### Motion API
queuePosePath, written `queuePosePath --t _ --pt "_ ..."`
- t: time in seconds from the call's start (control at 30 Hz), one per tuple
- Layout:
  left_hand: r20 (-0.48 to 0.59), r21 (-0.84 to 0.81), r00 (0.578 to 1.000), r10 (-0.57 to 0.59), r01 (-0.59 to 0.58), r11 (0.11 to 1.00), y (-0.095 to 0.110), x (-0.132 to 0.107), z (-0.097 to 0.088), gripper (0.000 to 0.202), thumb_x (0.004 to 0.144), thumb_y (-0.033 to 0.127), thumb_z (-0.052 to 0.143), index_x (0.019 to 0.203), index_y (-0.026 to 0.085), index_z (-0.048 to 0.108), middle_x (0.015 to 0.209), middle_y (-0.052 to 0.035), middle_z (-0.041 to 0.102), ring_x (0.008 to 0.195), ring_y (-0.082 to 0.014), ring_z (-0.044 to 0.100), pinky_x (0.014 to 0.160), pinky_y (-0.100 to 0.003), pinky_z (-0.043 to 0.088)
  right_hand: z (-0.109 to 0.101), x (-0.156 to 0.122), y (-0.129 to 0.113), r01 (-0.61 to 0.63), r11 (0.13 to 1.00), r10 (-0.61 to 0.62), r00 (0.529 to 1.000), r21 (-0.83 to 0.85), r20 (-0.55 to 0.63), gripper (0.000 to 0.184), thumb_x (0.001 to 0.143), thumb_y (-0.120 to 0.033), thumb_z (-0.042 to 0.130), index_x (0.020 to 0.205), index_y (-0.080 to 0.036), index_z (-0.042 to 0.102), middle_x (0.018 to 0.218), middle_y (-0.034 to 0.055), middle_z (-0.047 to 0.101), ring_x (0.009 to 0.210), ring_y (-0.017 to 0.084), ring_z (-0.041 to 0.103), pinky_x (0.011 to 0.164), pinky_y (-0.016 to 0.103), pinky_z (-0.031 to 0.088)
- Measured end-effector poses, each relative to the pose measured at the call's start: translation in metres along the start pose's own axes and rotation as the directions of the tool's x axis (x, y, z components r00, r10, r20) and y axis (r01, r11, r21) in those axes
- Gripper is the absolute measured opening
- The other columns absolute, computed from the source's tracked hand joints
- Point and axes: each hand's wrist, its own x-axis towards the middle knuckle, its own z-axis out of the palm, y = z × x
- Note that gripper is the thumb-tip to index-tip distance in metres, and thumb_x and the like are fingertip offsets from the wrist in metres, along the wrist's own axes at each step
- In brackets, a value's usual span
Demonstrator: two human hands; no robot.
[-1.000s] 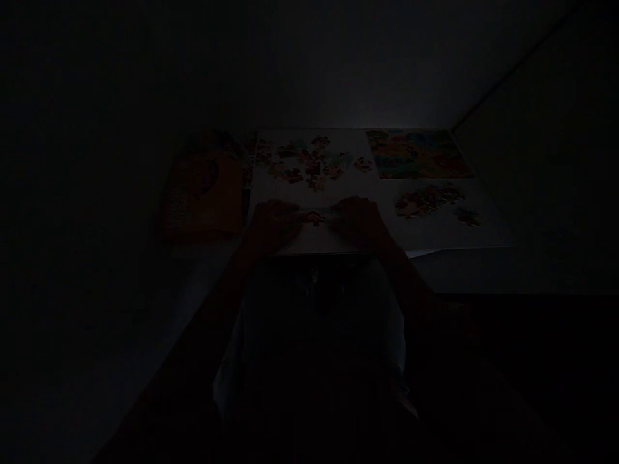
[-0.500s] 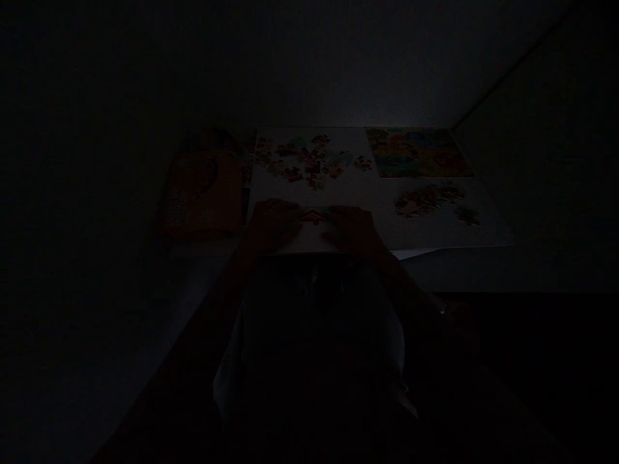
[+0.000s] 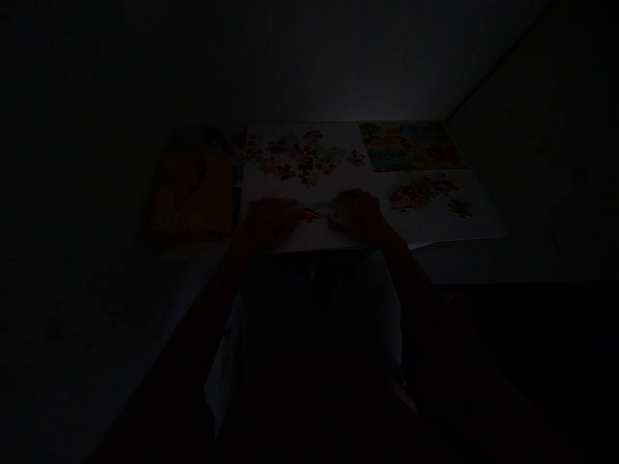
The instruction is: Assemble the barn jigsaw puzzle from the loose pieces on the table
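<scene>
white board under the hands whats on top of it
Loose jigsaw pieces lie on the white board, with a small strip of pieces between the left hand and right hand. Whatever lies beneath both palms is covered.

Dim frame; I read shapes only with difficulty. Far right of the white board (image 3: 449,225) lies a multicoloured rectangular picture (image 3: 411,147), either a print or assembled puzzle, I cannot tell. Below it sits a cluster of jigsaw pieces (image 3: 423,193), one loose piece (image 3: 460,207) just beside it. Further pieces (image 3: 294,158) are scattered far left. An orange box (image 3: 193,193) lies left of the board.
</scene>
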Motion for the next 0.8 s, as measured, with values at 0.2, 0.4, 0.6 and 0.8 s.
queuePosePath --t 0.2,0.4,0.6,0.8 --pt "0.045 -0.018 0.999 0.005 -0.004 1.000 0.003 0.001 -0.003 0.048 0.117 0.046 0.049 0.162 0.048 0.069 0.172 0.0001 0.065 0.156 -0.0384 0.053 0.128 -0.066 0.037 0.001 0.010 -0.004 -0.032 0.999 0.032 0.999 0.036 -0.002 0.052 0.097 -0.063 0.082 0.136 -0.029 0.077 0.149 0.0164 0.071 0.141 0.044 0.063 0.116 0.066 0.045" --pt "0.055 -0.003 0.999 0.001 -0.001 1.000 -0.001 0.001 -0.001 0.048 0.116 0.047 0.052 0.161 0.048 0.069 0.172 0.0006 0.065 0.157 -0.0378 0.052 0.129 -0.065 0.036 -0.003 0.019 -0.002 0.027 0.998 -0.029 0.999 0.058 0.040 0.048 0.094 -0.058 0.085 0.131 -0.028 0.077 0.142 0.0146 0.074 0.137 0.044 0.065 0.119 0.065 0.040" --pt "0.079 -0.019 0.997 0.019 -0.018 1.000 0.000 0.000 -0.005 0.051 0.113 0.051 0.060 0.163 0.045 0.068 0.175 0.0007 0.062 0.159 -0.0384 0.052 0.131 -0.064 0.036 0.001 0.020 -0.001 0.033 0.998 -0.033 0.999 0.055 0.012 0.051 0.090 -0.060 0.088 0.126 -0.027 0.076 0.136 0.0145 0.076 0.131 0.043 0.068 0.116 0.061 0.042" --pt "0.036 0.015 0.999 -0.015 0.014 1.000 0.002 -0.001 -0.004 0.048 0.114 0.050 0.059 0.160 0.046 0.069 0.171 0.0000 0.065 0.157 -0.0362 0.056 0.131 -0.063 0.037 -0.011 0.022 0.012 -0.026 0.999 0.028 0.997 0.032 -0.074 0.045 0.094 -0.062 0.084 0.122 -0.027 0.075 0.136 0.0139 0.077 0.129 0.040 0.070 0.113 0.059 0.045"
